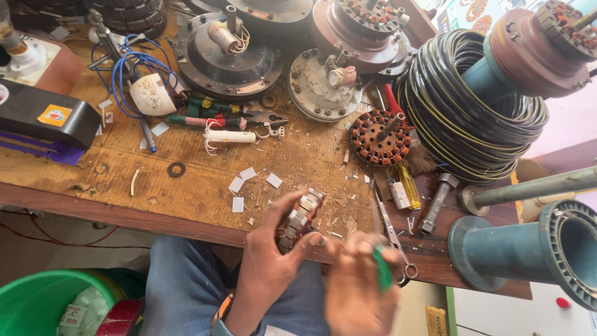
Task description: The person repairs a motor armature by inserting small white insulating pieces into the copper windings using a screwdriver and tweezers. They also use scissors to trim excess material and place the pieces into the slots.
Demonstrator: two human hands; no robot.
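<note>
Left hand (267, 261) grips stator core (300, 219) over worktop (186, 205) edge; right hand (357, 283) pinches green tool (382, 269). Blurred motion: slip risks dropping core.

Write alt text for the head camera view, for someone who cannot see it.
Seen from above, the left hand holds a small slotted metal motor core at the edge of a cluttered wooden workbench, while the blurred right hand grips a green-handled tool. Behind lie fan motor housings, a copper-wound stator and a coil of black cable.

Wooden workbench (124, 168), wire coil (463, 106), stators, paper scraps
</note>
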